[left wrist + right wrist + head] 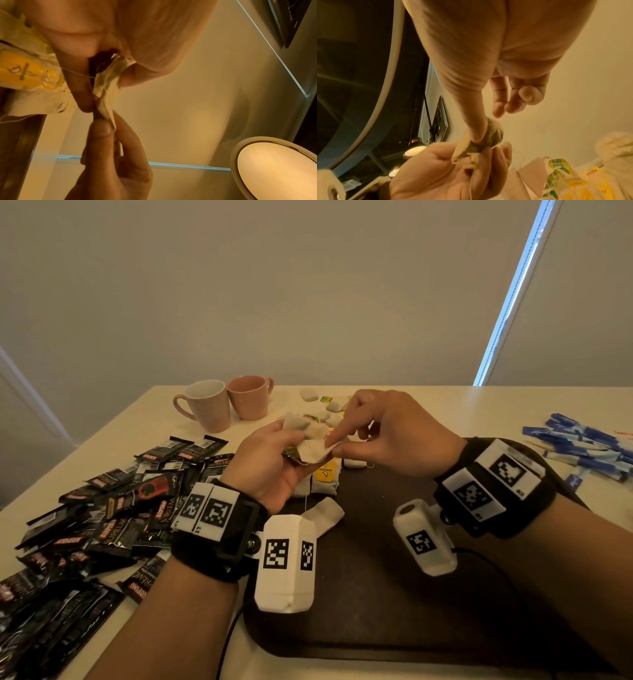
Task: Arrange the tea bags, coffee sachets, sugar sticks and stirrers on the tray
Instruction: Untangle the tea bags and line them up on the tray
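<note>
The left hand (274,460) cups a small bundle of tea bags (308,440) above the far edge of the dark tray (394,594), its grip curled round them, while the right hand (387,429) pinches the edge of one bag between thumb and forefinger; the other right fingers hang loose. A thin string (306,491) dangles from the bundle toward the tray. The step in hand looks like teasing one bag free of the bundle. To do it well, the right grip should stay on the paper seam, not the string, and pull gently sideways so the tags and threads do not snag and drag the rest out. The left grip should loosen just enough to let one bag slip.

Two tea bags already lie on the tray near its far edge, one with a yellow tag (324,472), and another lies nearer (325,513); more sit loose on the desk (411,402) beyond. Coffee sachets (113,508) are heaped toward the desk's left edge, blue sugar sticks (582,446) toward its right edge, both off the tray.
</note>
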`<state>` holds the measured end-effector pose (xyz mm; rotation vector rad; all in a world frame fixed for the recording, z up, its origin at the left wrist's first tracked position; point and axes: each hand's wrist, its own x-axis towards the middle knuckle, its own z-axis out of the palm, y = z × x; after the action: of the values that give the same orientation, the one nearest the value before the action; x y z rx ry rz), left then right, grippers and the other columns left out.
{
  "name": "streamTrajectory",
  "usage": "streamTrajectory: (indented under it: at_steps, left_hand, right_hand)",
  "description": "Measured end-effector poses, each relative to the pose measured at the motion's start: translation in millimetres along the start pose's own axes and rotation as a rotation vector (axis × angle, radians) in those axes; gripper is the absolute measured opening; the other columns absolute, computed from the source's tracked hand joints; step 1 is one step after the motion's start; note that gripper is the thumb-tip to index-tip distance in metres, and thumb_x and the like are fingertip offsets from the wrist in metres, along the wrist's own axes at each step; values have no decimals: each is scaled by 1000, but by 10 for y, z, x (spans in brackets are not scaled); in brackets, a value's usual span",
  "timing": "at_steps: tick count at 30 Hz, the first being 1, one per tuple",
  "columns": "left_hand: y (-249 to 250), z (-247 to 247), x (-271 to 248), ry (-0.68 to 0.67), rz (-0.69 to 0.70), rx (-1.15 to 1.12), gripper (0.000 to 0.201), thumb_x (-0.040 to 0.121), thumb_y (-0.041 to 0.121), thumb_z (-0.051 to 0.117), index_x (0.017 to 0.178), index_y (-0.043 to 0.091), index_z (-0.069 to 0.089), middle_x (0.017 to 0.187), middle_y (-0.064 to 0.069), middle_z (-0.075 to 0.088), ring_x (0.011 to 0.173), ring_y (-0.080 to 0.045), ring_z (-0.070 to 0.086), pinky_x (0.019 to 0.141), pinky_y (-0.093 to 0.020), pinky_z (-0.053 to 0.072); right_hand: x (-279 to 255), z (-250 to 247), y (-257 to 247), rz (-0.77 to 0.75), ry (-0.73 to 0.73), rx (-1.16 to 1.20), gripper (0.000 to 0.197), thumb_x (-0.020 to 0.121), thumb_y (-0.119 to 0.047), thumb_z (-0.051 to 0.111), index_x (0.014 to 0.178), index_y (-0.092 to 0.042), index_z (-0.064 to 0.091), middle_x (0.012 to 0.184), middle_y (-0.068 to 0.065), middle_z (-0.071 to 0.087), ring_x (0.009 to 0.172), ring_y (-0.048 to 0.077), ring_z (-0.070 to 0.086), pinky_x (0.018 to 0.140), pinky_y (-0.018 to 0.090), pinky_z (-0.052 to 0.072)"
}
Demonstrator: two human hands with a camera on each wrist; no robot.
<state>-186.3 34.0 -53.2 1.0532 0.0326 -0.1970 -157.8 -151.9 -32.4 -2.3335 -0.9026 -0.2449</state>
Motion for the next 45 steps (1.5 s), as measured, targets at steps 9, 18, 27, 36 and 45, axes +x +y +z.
streamTrajectory:
  at_steps: [9,18,27,36,45]
  left_hand:
    - [-1,-18,35,117,22,27,23,96,4,55,118,1,60,117,-18,67,102,-26,68,81,-36,61]
    - [25,-11,28,159,14,-67,23,97,11,50,118,5,58,125,-20,60,111,-32,65,83,-39,60]
    - [24,-29,65,207,27,-29,17,97,16,54,111,9,60,129,-17,56,110,-31,62,78,-37,61]
    - [4,-31,87,221,29,17,15,96,13,54,108,7,60,128,-19,56,105,-29,63,76,-34,60]
    - [42,-99,105,277,10,88,12,97,15,56,106,10,60,119,-16,57,92,-25,58,73,-30,54]
  right_hand:
    - [-294,-126,34,324,201,552,5,91,-1,66,93,4,64,83,15,72,69,25,74,64,31,62]
    - [-418,-114,37,448,166,779,37,94,17,46,117,-6,63,89,20,71,69,28,73,59,29,61]
    - [-466,-59,35,474,160,1212,19,87,0,57,104,4,64,83,17,73,70,25,71,61,26,59]
    - [-487,-81,72,351,270,1187,29,81,-13,61,106,0,62,84,13,74,77,31,74,63,30,61]
    - [-478,-90,137,309,404,999,11,90,-3,59,99,0,63,90,9,69,89,25,67,71,35,54]
